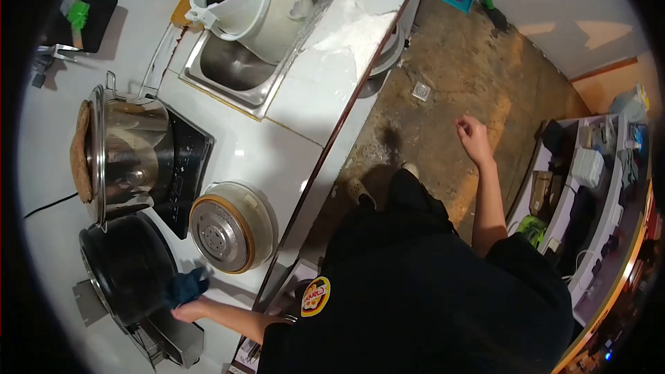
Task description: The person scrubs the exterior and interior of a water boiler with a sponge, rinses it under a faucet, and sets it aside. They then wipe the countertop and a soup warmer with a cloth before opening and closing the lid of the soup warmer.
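Observation:
My left hand (188,310) reaches onto the white counter (291,145) and grips a dark teal cloth (185,287). The cloth is pressed against the side of a black pot (128,266) at the counter's near end. My right hand (474,136) hangs out in the air over the concrete floor, away from the counter. Its fingers are curled shut and it holds nothing.
A steel pot (130,156) stands on a black induction cooker (188,166), next to a pale bowl with a perforated steel insert (231,227). A white bucket (253,3) leans in the steel sink (235,69). Cluttered shelves (589,180) stand right; a floor drain (421,90) lies beyond.

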`<state>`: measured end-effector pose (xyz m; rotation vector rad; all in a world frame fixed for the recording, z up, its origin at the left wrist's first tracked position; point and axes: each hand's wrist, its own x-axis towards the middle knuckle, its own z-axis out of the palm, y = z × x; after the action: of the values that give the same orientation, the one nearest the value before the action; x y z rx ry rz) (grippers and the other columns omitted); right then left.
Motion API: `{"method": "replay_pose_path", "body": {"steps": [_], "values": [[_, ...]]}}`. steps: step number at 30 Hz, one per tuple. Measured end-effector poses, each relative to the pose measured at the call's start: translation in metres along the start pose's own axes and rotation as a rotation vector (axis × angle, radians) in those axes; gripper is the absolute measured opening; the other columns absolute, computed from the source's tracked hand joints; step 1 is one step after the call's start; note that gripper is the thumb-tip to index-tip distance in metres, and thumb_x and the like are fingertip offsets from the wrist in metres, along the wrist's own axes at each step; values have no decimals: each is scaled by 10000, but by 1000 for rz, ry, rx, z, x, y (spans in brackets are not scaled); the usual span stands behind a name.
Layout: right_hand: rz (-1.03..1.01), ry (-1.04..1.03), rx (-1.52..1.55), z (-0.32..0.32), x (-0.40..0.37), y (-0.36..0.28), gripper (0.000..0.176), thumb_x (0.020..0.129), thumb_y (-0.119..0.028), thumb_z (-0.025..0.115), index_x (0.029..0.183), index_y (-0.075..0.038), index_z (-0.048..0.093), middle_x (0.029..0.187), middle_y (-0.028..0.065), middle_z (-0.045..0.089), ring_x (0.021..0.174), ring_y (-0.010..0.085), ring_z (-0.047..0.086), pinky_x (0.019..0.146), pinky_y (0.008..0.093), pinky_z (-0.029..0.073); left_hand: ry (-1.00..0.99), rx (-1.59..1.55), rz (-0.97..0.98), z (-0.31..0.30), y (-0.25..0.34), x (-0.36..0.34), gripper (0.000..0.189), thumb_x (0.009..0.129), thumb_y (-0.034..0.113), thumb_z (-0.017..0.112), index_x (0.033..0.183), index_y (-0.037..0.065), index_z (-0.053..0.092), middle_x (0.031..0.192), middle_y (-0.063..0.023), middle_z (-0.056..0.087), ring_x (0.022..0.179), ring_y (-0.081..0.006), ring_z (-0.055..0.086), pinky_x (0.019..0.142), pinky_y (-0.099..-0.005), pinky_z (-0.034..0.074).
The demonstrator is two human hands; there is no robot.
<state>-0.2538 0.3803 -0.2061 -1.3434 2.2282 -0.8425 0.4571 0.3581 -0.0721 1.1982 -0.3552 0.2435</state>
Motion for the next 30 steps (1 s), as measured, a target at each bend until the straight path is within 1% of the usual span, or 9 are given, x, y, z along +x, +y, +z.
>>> {"method": "replay_pose_path", "body": {"steps": [5, 11, 13, 14, 16, 19, 21, 26, 30], "values": [[37, 16, 77, -23, 45, 45, 152, 775, -26, 560, 918, 16, 589, 841, 166, 609, 635, 218, 567, 603, 312, 452, 244, -312, 33, 64, 129, -36, 324, 663, 100, 499, 864, -139, 587, 957, -234, 603, 852, -337, 607, 827, -424, 512], [-40, -65, 134, -70, 143, 82, 139, 801, -33, 556, 926, 18, 592, 795, 130, 603, 605, 182, 564, 582, 296, 443, -269, -177, -17, 87, 195, -140, 382, 681, 130, 469, 992, -63, 577, 1045, -213, 580, 968, -325, 562, 894, -418, 454], [-68, -91, 168, -78, 160, 91, 131, 812, -39, 549, 922, 16, 594, 766, 117, 594, 595, 169, 560, 573, 292, 438, -482, 39, 68, 117, 189, -219, 308, 714, 170, 445, 950, 11, 564, 1052, -169, 551, 973, -290, 534, 871, -401, 444], [-92, -87, 182, -83, 170, 96, 128, 816, -41, 545, 920, 14, 595, 751, 113, 590, 590, 161, 556, 568, 290, 436, -643, 492, 657, 114, 154, -223, 261, 726, 133, 452, 938, 17, 550, 1058, -170, 539, 989, -286, 527, 881, -393, 424], [-112, -92, 217, -89, 189, 106, 126, 821, -42, 539, 919, 10, 598, 738, 109, 586, 583, 155, 549, 562, 287, 433, -839, 437, 590, 145, 128, -323, 190, 735, 0, 486, 915, 21, 541, 1054, -144, 525, 1059, -274, 488, 973, -371, 340], [-111, -154, 229, -91, 204, 117, 129, 819, -40, 535, 920, 3, 601, 745, 113, 588, 575, 158, 541, 557, 286, 431, -1465, 482, 276, 159, 80, -422, 606, 761, 142, 670, 1310, 98, 416, 1344, -153, 400, 1271, -320, 351, 984, -437, 333], [-109, -188, 174, -97, 207, 113, 134, 813, -35, 532, 921, 1, 602, 758, 117, 592, 569, 163, 538, 555, 287, 431, -1570, 953, 713, 173, 81, -460, 733, 749, 212, 696, 1384, 123, 340, 1435, -125, 312, 1314, -347, 294, 942, -472, 365], [-33, -288, 189, -102, 219, 124, 119, 831, 5, 518, 936, 20, 572, 732, 50, 528, 632, 101, 459, 585, 243, 389, -1734, 824, 856, 252, 79, -551, 806, 718, 201, 710, 1407, 183, 293, 1453, -112, 263, 1292, -386, 303, 848, -494, 434], [42, -214, 209, -111, 231, 126, 141, 806, 11, 524, 929, 9, 595, 789, 125, 585, 620, 177, 538, 586, 284, 430, -1699, 586, 1025, 329, 71, -647, 689, 771, 105, 583, 1396, 194, 307, 1435, -140, 275, 1232, -422, 353, 795, -484, 464]]}}
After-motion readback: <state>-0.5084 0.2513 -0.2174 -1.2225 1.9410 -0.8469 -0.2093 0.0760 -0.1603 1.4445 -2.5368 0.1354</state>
